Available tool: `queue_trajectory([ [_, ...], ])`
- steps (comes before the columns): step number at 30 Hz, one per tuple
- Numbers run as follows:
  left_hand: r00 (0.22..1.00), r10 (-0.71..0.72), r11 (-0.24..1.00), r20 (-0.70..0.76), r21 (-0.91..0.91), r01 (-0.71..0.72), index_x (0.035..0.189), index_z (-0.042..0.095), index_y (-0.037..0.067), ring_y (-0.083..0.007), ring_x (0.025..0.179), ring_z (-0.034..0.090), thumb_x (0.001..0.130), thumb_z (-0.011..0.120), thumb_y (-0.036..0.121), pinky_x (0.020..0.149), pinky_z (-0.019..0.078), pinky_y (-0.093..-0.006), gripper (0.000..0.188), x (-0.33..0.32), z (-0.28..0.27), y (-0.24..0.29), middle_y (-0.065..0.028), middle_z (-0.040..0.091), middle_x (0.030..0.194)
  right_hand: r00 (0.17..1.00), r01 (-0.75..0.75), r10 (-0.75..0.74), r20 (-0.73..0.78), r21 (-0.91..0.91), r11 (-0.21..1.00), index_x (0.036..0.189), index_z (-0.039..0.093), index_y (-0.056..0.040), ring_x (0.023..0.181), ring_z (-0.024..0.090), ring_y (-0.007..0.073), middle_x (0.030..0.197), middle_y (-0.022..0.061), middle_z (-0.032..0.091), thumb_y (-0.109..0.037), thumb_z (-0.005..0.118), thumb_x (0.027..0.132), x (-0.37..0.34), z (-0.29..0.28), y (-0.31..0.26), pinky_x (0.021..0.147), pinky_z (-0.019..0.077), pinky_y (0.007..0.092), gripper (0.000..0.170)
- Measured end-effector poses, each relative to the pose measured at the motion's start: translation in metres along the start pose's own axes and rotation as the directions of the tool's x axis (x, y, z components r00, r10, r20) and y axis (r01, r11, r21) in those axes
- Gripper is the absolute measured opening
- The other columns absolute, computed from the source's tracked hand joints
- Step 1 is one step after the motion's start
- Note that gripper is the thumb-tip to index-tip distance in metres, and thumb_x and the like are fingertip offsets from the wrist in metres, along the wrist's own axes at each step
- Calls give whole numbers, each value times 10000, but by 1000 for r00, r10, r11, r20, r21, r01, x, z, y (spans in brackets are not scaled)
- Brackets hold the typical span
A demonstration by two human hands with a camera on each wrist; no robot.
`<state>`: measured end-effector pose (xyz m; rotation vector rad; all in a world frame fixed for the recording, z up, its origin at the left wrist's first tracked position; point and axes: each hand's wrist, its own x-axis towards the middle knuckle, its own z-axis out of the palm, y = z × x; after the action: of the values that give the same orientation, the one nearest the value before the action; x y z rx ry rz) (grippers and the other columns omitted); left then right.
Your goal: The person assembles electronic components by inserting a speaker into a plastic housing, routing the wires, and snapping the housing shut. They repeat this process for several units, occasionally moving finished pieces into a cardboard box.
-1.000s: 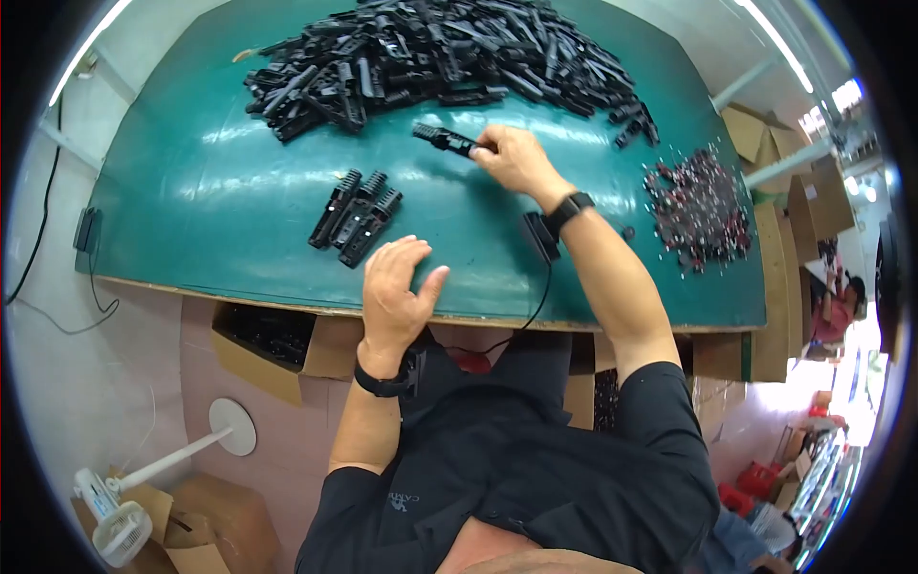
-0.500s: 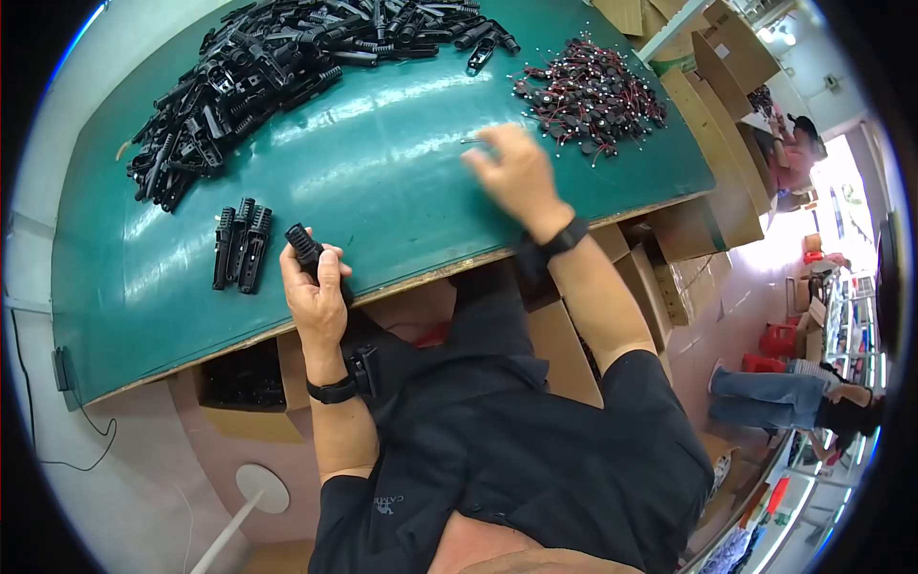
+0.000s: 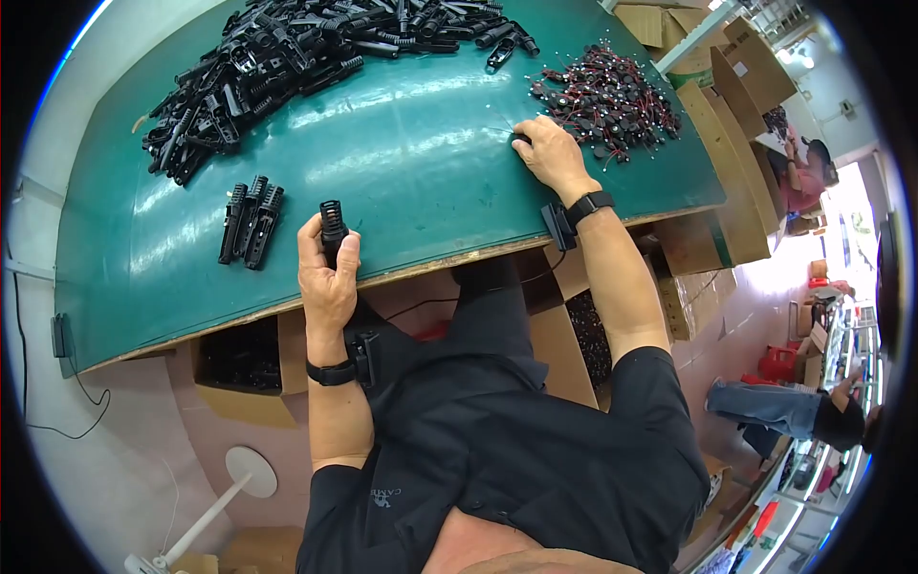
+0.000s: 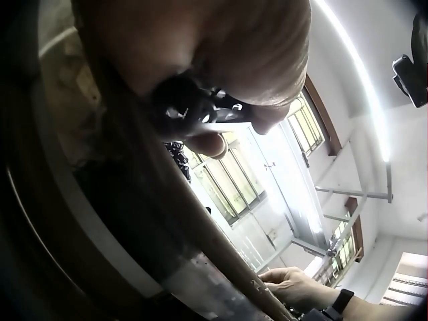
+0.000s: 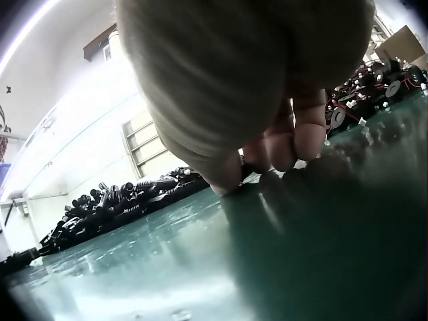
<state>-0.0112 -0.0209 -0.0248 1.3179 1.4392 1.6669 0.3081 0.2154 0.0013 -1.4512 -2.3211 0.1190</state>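
Note:
In the head view my left hand [image 3: 328, 287] grips a black ribbed housing [image 3: 332, 220] near the table's front edge, its ribbed end up. The left wrist view shows the dark housing [image 4: 177, 107] partly hidden under the palm and fingers. My right hand [image 3: 555, 153] is low over the table beside the pile of small wired parts [image 3: 612, 105]. Its thumb and fingers pinch a small dark part [image 3: 521, 138], a thin wire sticking out leftward. In the right wrist view the right hand's [image 5: 221, 87] fingertips meet the green surface, and the palm hides most of the part.
Three black housings [image 3: 251, 225] lie side by side on the green table [image 3: 411, 191], left of my left hand. A large heap of black housings [image 3: 277, 62] covers the back. Cardboard boxes [image 3: 708, 206] stand right of and below the table; a person [image 3: 775, 407] is at far right.
The black housing has passed from my right hand to my left, which now grips it. My right hand has moved toward the wired parts and pinches a small dark one. The head view has turned right.

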Motion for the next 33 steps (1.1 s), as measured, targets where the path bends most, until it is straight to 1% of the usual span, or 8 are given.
queue_trajectory([
  [8, 1000, 10, 1000, -23, 8, -10, 1407, 547, 42, -82, 828, 555, 1030, 713, 160, 750, 475, -234, 428, -2, 5, -3, 0, 633, 998, 999, 43, -43, -19, -2, 999, 1100, 722, -79, 1008, 689, 375, 1075, 150, 678, -261, 678, 970, 3, 9, 14, 889, 564, 483, 229],
  [11, 998, 36, 999, -46, 21, -35, 1396, 588, 45, -107, 856, 561, 1008, 743, 161, 784, 483, -257, 434, -4, 5, 0, 8, 625, 991, 992, 119, -117, -49, 43, 992, 1090, 722, -40, 926, 706, 309, 1005, 152, 697, -206, 684, 962, 1, 8, 5, 815, 564, 412, 213],
  [13, 992, 125, 991, -2, 56, -125, 1404, 609, 49, -135, 864, 574, 990, 757, 140, 795, 497, -276, 449, -2, 6, 0, -10, 634, 1014, 996, 78, -61, -72, 278, 957, 1090, 729, -21, 842, 694, 242, 966, 135, 698, -122, 677, 950, -10, -8, -16, 726, 552, 358, 181],
  [18, 974, 196, 956, 111, 201, -215, 1416, 618, 46, -170, 896, 613, 943, 779, 85, 816, 516, -297, 501, 0, 0, 11, -51, 658, 1062, 981, 194, -164, -105, 421, 886, 1130, 734, -16, 805, 670, 201, 991, 121, 691, -33, 682, 922, -41, -54, -91, 683, 536, 314, 215],
  [20, 971, 195, 947, 137, 232, -223, 1392, 625, 46, -184, 905, 630, 897, 787, 42, 826, 523, -302, 521, 0, 2, 18, -74, 667, 1072, 919, 389, -304, -252, 448, 805, 1150, 741, -19, 806, 664, 222, 1009, 119, 684, 37, 698, 869, -47, -63, -113, 703, 544, 311, 289],
  [24, 969, 220, 955, 115, 177, -238, 1340, 639, 41, -196, 921, 648, 838, 779, -15, 832, 528, -303, 523, -7, 7, 10, -85, 673, 1079, 836, 546, -451, -314, 375, 749, 1123, 744, -5, 828, 672, 234, 1031, 129, 680, 89, 710, 816, -60, -78, -139, 719, 563, 321, 324],
  [29, 951, 285, 933, 116, 194, -304, 1271, 648, 31, -219, 959, 660, 786, 757, -64, 851, 537, -316, 507, -11, 3, 12, -112, 676, 1092, 810, 584, -465, -359, 417, 696, 1099, 738, 14, 820, 678, 249, 1023, 137, 679, 113, 721, 777, -71, -86, -155, 689, 573, 327, 337],
  [33, 922, 367, 918, 128, 112, -381, 1281, 644, 23, -240, 1007, 664, 766, 752, -91, 886, 546, -336, 538, -9, 2, 3, -141, 674, 1119, 690, 714, -541, -481, 326, 620, 1078, 729, 29, 787, 677, 257, 1012, 147, 671, 119, 732, 757, -78, -81, -157, 647, 575, 333, 333],
])
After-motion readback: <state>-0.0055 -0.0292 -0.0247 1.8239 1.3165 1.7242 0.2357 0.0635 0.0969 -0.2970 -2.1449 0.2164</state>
